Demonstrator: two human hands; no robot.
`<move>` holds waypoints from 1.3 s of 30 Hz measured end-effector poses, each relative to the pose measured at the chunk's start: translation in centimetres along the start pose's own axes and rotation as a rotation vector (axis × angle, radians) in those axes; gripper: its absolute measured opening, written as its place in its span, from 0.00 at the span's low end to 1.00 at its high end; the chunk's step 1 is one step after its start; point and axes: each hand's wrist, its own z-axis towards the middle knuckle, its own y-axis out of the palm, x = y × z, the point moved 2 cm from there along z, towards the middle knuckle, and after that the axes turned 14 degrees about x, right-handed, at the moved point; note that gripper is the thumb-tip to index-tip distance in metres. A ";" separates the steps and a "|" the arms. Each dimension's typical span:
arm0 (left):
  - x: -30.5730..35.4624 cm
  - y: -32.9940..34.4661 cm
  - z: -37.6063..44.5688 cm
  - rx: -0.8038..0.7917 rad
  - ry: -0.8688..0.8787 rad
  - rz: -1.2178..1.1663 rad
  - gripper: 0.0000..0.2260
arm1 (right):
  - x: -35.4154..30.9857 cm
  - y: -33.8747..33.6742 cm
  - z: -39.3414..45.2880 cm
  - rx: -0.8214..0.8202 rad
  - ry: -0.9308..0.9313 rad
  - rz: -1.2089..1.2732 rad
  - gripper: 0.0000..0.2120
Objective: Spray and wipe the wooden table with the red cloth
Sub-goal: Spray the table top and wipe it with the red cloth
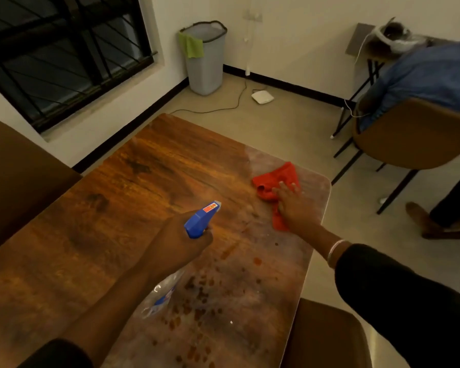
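The right hand [292, 205] lies flat, fingers spread, pressing the red cloth [275, 183] onto the far right part of the wooden table [133, 187]; it pins the cloth rather than clutching it. The left hand [178, 243] is wrapped tight around the neck of the spray bottle [201, 219], blue nozzle pointing away over the middle of the table, with the clear body of the bottle hanging below the wrist.

The cloth looks soft, light and limp, bunched into folds at its far edge, so it should slide easily under a flat palm and is best driven from its middle, where the hand already sits. Damp, it may drag a little on the wood. The bottle seems light plastic; the neck under the trigger head is the natural hold, though a wet grip could slip.

The right side of the table carries a pale, cloudy film and dark reddish spots, thickest near the front edge; the left side shows bare grain. Whether the film is spray or glare I cannot say. The trigger finger is hidden behind the nozzle head, so it is unclear if the trigger is squeezed. The bottle's label and fill level are blurred, and part of the cloth lies under the palm.
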 end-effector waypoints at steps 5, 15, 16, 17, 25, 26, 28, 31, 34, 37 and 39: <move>1.5 3.0 0.8 -0.099 -0.012 0.026 0.09 | 5.9 -4.0 0.5 0.309 0.419 0.490 0.18; 2.5 6.9 1.4 -0.175 -0.043 0.141 0.11 | 10.0 -3.6 2.6 0.290 0.444 0.653 0.18; 2.5 6.9 1.6 -0.165 -0.049 0.147 0.11 | 10.2 -2.7 2.8 0.223 0.392 0.618 0.18; 2.5 6.9 1.8 -0.163 -0.050 0.158 0.11 | 10.2 -1.8 3.0 0.140 0.328 0.535 0.21; 2.6 5.8 3.8 -0.089 -0.020 0.162 0.11 | 2.8 0.1 -2.3 -0.148 -0.023 0.081 0.34; 2.6 5.7 4.0 -0.081 -0.016 0.167 0.11 | 1.4 0.2 -3.9 -0.164 -0.100 0.078 0.35; 2.3 5.4 4.5 -0.080 -0.025 0.163 0.11 | -1.0 0.0 -7.1 -0.181 -0.290 0.065 0.32; 1.7 4.9 5.2 -0.077 -0.057 0.135 0.12 | -2.4 0.5 -10.3 -0.187 -0.430 0.035 0.31; 1.6 4.8 5.3 -0.037 -0.064 0.113 0.11 | -1.2 1.0 -7.1 -0.142 -0.442 -0.006 0.33; 1.2 4.4 5.9 -0.028 -0.071 0.116 0.11 | 1.3 0.9 0.7 -0.128 -0.196 -0.010 0.36; 0.9 4.2 6.3 -0.052 -0.075 0.129 0.11 | 2.8 0.8 4.8 -0.169 -0.033 0.020 0.39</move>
